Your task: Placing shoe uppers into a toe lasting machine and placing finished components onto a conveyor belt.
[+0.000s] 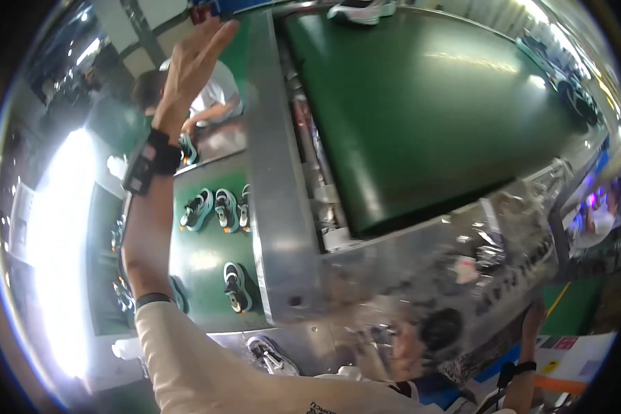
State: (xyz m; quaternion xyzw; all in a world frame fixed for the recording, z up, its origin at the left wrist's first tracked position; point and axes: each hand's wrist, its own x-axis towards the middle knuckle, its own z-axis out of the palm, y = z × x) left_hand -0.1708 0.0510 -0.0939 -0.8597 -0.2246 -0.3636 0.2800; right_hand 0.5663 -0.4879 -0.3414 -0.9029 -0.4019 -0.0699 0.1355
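Note:
My left hand (199,58) is raised high on the left, its fingers stretched out and nothing seen in it. A black device is strapped round that wrist. My right hand (531,323) is low on the right, beside the outer end of a metal housing (393,276); its fingers are too blurred and hidden to read. Black-and-white sneakers with teal and orange parts, such as this sneaker (237,288), rest on a lower green belt (203,265) beneath my left arm. Closer to my body, a grey-white sneaker (272,356) lies on a metal ledge.
A wide green conveyor belt (428,117) spans the upper right, carrying a white sneaker (363,11) at its far end. Its metal side rail (276,165) stands beside the lower belt. Beyond my left forearm, a co-worker in a white shirt (224,90) reaches toward another shoe.

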